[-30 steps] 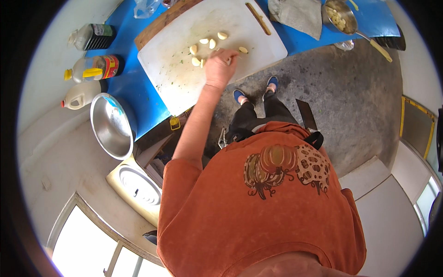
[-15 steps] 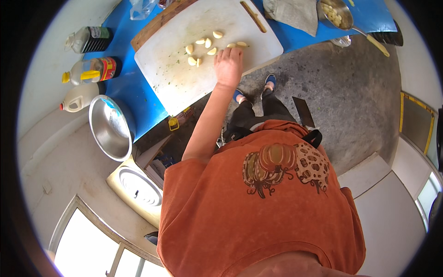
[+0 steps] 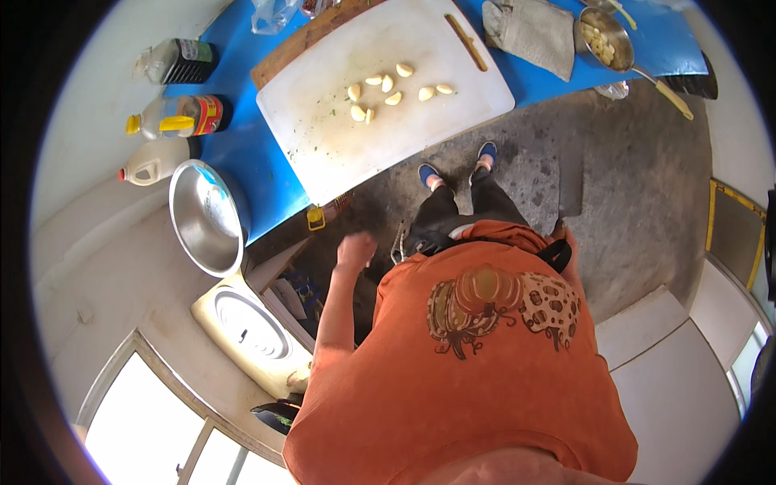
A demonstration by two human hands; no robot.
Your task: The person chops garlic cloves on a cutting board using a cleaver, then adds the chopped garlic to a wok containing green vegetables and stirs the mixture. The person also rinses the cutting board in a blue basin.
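Several peeled garlic cloves (image 3: 387,83) lie loosely grouped on a white cutting board (image 3: 331,158), with small green specks around them. My left hand (image 3: 356,250) is drawn back off the board, beside my waist. Its fingers are curled in, with nothing visible in them. At my right side, my right hand (image 3: 563,234), partly hidden by my shirt, holds a cleaver (image 3: 571,186). The dark broad blade points away from me, over the floor.
The blue table (image 3: 236,174) carries a steel bowl (image 3: 208,218), several bottles (image 3: 191,115) on the left, a grey cloth (image 3: 529,36) and a saucepan (image 3: 606,40) with pale pieces on the right. A wooden board (image 3: 299,40) lies beneath the white one.
My left hand has left the garlic cloves and come back toward my waist. Two cloves by its former place now show fully. The cleaver has swung slightly, its blade pointing straighter ahead.
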